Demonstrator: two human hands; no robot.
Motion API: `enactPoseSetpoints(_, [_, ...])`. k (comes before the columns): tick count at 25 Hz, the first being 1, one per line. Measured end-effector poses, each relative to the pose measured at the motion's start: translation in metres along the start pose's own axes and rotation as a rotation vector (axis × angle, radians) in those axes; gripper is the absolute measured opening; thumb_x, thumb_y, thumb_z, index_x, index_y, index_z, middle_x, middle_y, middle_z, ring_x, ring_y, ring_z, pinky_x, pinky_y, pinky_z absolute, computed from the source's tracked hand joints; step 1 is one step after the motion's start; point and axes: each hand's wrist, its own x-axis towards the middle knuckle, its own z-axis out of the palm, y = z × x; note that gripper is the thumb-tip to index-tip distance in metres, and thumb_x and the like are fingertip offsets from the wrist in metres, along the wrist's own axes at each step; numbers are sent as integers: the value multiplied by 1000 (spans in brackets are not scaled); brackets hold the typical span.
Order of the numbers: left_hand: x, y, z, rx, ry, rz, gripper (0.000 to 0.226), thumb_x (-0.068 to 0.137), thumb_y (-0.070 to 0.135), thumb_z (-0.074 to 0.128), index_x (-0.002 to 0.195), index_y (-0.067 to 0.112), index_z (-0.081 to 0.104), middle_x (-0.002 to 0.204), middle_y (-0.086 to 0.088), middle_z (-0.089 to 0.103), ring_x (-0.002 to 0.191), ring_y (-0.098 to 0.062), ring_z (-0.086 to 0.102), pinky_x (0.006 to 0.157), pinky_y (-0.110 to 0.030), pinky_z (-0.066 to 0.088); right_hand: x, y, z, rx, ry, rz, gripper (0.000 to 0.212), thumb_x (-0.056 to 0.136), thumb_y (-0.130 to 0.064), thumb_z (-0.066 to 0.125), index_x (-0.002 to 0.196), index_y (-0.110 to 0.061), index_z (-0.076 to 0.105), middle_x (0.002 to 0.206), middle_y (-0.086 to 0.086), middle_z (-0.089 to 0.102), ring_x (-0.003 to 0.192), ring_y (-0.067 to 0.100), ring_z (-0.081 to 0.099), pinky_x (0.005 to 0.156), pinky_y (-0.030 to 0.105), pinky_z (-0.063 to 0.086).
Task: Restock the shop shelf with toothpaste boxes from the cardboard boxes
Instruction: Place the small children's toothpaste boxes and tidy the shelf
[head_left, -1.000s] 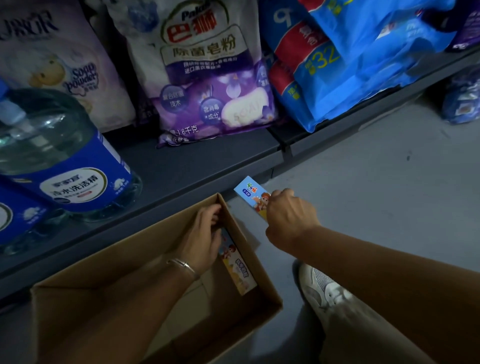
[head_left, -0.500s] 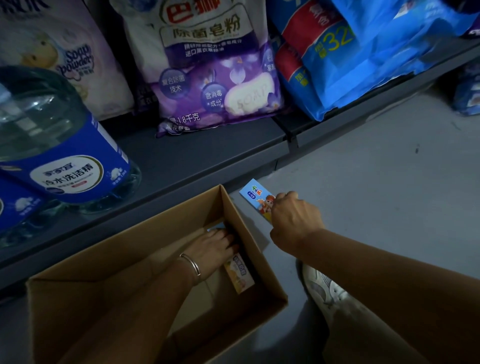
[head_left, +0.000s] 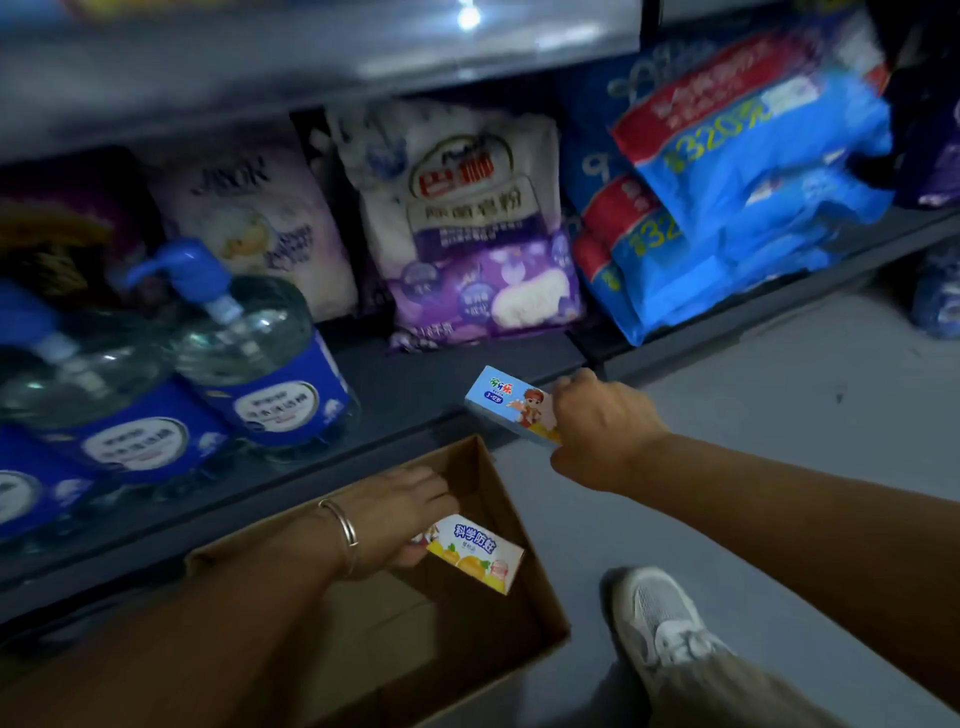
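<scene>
An open cardboard box (head_left: 540, 618) stands on the floor against the bottom shelf (head_left: 415, 384). My left hand (head_left: 395, 519), with a bangle on the wrist, reaches into it and grips a toothpaste box (head_left: 475, 553) with yellow fruit print, lifted near the box's right wall. My right hand (head_left: 602, 431) holds a blue toothpaste box (head_left: 511, 405) with a cartoon figure, raised above the shelf's front edge to the right of the cardboard box.
The bottom shelf carries clear pump bottles with blue labels (head_left: 260, 358) at left, soap powder bags (head_left: 467, 223) in the middle and blue packs (head_left: 727, 192) at right. A grey floor (head_left: 779, 405) lies to the right. My white shoe (head_left: 660, 618) stands beside the cardboard box.
My left hand has taken hold of the yellow-print toothpaste box and lifted it off the carton's bottom. My right hand with the blue box has risen. The camera has tilted up.
</scene>
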Motion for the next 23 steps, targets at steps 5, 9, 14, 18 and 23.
enactPoseSetpoints(5, [-39, 10, -126, 123, 304, -113, 38, 71, 45, 52, 103, 26, 57, 92, 9, 62, 84, -3, 45, 74, -18, 35, -24, -24, -101, -40, 164, -195, 52, 78, -31, 67, 124, -14, 48, 119, 7, 50, 105, 28, 56, 73, 33, 42])
enactPoseSetpoints(9, [-72, 8, -207, 217, 451, -207, 39, 73, 44, 55, 107, 23, 53, 95, 6, 61, 87, -6, 46, 76, -20, 38, -33, -53, -177, -49, 268, -347, 44, 75, -32, 69, 113, -15, 57, 110, 5, 58, 96, 24, 58, 73, 33, 48])
enactPoseSetpoints(14, [-110, -2, -284, 304, 575, -278, 43, 76, 44, 55, 112, 19, 56, 98, 3, 60, 89, -9, 47, 76, -21, 40, -31, -91, -258, -111, 470, -554, 44, 72, -34, 69, 111, -15, 60, 108, 5, 59, 104, 23, 48, 81, 33, 44])
enactPoseSetpoints(18, [-129, -19, -318, 398, 612, -332, 45, 75, 44, 54, 110, 16, 58, 96, 1, 63, 88, -8, 46, 76, -20, 38, -8, -120, -296, -83, 595, -619, 47, 74, -30, 69, 114, -15, 52, 112, 6, 55, 105, 25, 49, 82, 33, 41])
enactPoseSetpoints(23, [-142, -54, -341, 455, 609, -348, 45, 74, 45, 55, 112, 21, 50, 99, 3, 63, 91, -8, 46, 79, -22, 39, 38, -155, -318, -18, 424, -689, 56, 70, -19, 80, 115, -16, 46, 117, 9, 57, 99, 24, 55, 78, 35, 48])
